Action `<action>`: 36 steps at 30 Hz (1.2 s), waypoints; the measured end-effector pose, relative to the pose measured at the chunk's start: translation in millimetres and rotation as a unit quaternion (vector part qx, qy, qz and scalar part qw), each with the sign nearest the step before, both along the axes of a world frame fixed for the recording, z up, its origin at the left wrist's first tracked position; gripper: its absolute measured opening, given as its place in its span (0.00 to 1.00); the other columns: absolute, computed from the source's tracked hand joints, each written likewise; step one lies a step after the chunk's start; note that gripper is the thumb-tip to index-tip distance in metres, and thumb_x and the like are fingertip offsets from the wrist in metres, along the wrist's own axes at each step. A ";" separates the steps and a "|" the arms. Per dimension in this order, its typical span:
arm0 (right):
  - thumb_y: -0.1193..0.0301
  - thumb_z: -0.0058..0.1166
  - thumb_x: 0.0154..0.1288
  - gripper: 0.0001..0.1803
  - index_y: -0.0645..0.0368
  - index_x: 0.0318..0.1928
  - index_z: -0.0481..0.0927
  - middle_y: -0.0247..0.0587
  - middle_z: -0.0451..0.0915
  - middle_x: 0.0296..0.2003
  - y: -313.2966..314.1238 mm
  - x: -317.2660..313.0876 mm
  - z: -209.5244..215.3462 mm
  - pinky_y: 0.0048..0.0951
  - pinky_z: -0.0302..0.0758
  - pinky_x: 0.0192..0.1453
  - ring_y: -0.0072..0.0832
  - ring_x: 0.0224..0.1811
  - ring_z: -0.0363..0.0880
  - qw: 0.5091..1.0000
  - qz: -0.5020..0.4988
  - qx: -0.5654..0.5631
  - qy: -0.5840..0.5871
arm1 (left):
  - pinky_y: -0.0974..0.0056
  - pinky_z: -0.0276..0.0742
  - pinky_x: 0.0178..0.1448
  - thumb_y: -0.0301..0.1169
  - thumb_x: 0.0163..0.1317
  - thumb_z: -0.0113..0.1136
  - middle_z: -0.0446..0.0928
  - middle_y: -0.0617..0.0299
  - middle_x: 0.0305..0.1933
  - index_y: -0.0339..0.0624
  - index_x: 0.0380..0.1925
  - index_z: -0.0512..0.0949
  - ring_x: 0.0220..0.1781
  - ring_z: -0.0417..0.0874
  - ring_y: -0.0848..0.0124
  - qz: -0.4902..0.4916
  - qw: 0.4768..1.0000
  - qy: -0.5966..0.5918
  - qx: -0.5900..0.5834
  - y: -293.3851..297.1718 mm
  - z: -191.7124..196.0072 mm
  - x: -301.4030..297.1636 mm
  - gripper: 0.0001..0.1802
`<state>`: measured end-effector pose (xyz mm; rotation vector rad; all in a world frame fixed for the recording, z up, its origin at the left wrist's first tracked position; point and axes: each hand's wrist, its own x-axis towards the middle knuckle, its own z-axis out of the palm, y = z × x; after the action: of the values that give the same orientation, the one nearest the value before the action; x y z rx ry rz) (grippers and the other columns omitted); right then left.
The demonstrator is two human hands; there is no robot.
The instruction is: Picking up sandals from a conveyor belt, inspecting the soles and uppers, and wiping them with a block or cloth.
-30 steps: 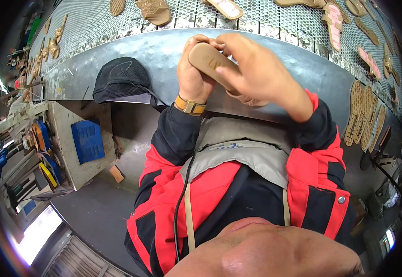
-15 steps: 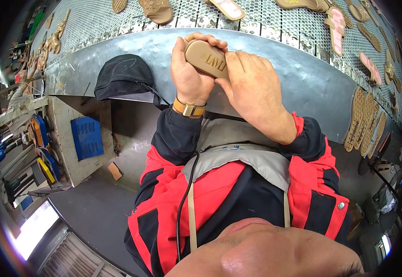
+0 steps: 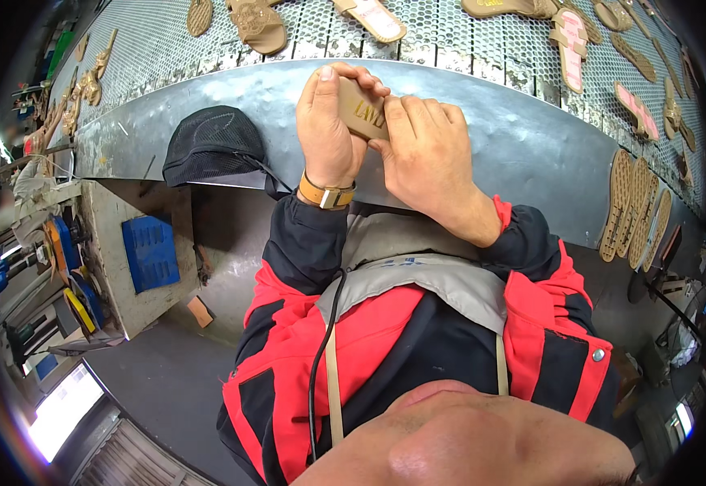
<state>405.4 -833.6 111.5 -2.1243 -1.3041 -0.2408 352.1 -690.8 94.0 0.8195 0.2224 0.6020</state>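
— What's nearest, from where you stand?

— The person's red and black jacket (image 3: 531,340) with a grey apron (image 3: 418,275) over it, and one black cord (image 3: 320,348) running down the chest. Above that, both hands are raised together in front of the metal ledge (image 3: 531,146).

— Holding what?

— One tan insole (image 3: 361,109), gold lettering on its face. The left hand (image 3: 329,130) is wrapped around its left edge, fingers curled over the top, and wears one tan-strapped watch (image 3: 327,194). The right hand (image 3: 426,154) is closed against the insole's right side, fingertips (image 3: 393,109) pressed on its face. So both hands are gripping that single piece, held up just above the ledge, not resting on it.

— And to the side?

— One black mesh cap (image 3: 211,146) sits on the ledge, just to the left of the hands. Lower left, one blue block (image 3: 150,251) lies on a workbench (image 3: 114,275). Out on the right I count four ridged soles (image 3: 633,206) stacked on edge, touching one another.

— Farther back?

— A perforated conveyor (image 3: 450,36) beyond the ledge. On it, two tan sandals (image 3: 257,24) near the top left, one pink-lined sandal (image 3: 373,16) beside them, and two more pink ones (image 3: 570,36) toward the right. More pieces lie along the rim, too bent to count.
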 end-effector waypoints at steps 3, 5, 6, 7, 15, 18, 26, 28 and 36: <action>0.61 0.69 0.56 0.28 0.67 0.53 0.81 0.42 0.81 0.40 1.1 2.9 -5.2 0.41 0.69 0.51 0.36 0.43 0.80 0.999 -0.009 0.028 -0.041 | 0.49 0.81 0.60 0.41 0.83 0.49 0.77 0.54 0.42 0.37 0.46 0.75 0.47 0.80 0.61 0.003 1.000 0.020 0.015 0.2 1.4 1.8 0.16; 0.61 0.70 0.56 0.29 0.67 0.53 0.81 0.43 0.81 0.40 -0.3 6.3 -3.7 0.41 0.69 0.52 0.37 0.44 0.80 0.997 -0.004 0.034 -0.066 | 0.49 0.81 0.61 0.41 0.82 0.52 0.77 0.55 0.42 0.38 0.46 0.75 0.47 0.80 0.61 -0.005 0.999 0.022 0.027 1.4 -0.5 2.6 0.16; 0.60 0.70 0.56 0.29 0.67 0.53 0.81 0.43 0.81 0.40 -1.6 8.3 -1.4 0.41 0.70 0.53 0.37 0.44 0.80 0.996 -0.002 0.030 -0.089 | 0.49 0.81 0.61 0.41 0.82 0.52 0.77 0.55 0.42 0.38 0.46 0.75 0.47 0.80 0.61 -0.005 0.999 0.020 0.029 1.9 -2.2 3.0 0.16; 0.60 0.70 0.56 0.29 0.67 0.53 0.81 0.43 0.81 0.40 -3.3 10.1 1.7 0.41 0.70 0.53 0.37 0.44 0.80 0.995 0.000 0.036 -0.090 | 0.48 0.81 0.61 0.40 0.82 0.53 0.77 0.55 0.42 0.38 0.46 0.75 0.47 0.80 0.62 -0.019 1.000 -0.005 0.010 2.2 -4.0 3.2 0.15; 0.61 0.70 0.57 0.24 0.65 0.49 0.81 0.47 0.84 0.47 -4.5 43.7 31.6 0.45 0.69 0.68 0.40 0.57 0.82 0.975 0.088 -0.203 0.023 | 0.47 0.78 0.68 0.37 0.82 0.52 0.81 0.52 0.50 0.39 0.51 0.76 0.58 0.82 0.57 -0.032 0.999 -0.005 -0.034 3.4 10.8 6.5 0.13; 0.66 0.67 0.59 0.23 0.60 0.54 0.81 0.43 0.85 0.55 10.1 92.3 33.1 0.42 0.68 0.73 0.39 0.67 0.79 0.974 0.120 -0.067 -0.180 | 0.51 0.75 0.74 0.32 0.80 0.53 0.79 0.46 0.64 0.35 0.62 0.75 0.70 0.78 0.56 0.079 0.978 0.103 0.161 40.4 35.4 -2.0 0.17; 0.87 0.55 0.59 0.36 0.60 0.71 0.74 0.44 0.66 0.78 90.8 227.3 -65.5 0.44 0.59 0.85 0.47 0.84 0.55 0.969 0.195 -0.142 -0.045 | 0.54 0.76 0.72 0.37 0.76 0.58 0.79 0.47 0.66 0.34 0.72 0.69 0.69 0.79 0.58 0.105 0.833 0.339 0.425 397.0 20.3 18.8 0.30; 0.86 0.55 0.61 0.37 0.56 0.73 0.72 0.45 0.64 0.79 104.6 234.1 -74.0 0.45 0.58 0.86 0.48 0.85 0.53 0.958 0.200 -0.204 -0.002 | 0.48 0.72 0.74 0.49 0.72 0.61 0.77 0.41 0.69 0.37 0.77 0.63 0.71 0.77 0.50 0.110 0.673 0.459 0.569 480.0 -20.8 24.8 0.41; 0.65 0.59 0.69 0.14 0.61 0.47 0.83 0.52 0.85 0.44 156.0 179.4 -36.3 0.48 0.80 0.54 0.52 0.49 0.84 0.998 0.000 -0.009 0.062 | 0.42 0.72 0.73 0.71 0.60 0.64 0.73 0.32 0.70 0.45 0.77 0.64 0.70 0.75 0.33 0.004 0.477 0.646 0.596 544.8 -103.1 52.1 0.55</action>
<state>584.8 -677.7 75.3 -2.1180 -1.2377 -0.0959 404.2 -146.0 -9.1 2.6125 1.2951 -0.1434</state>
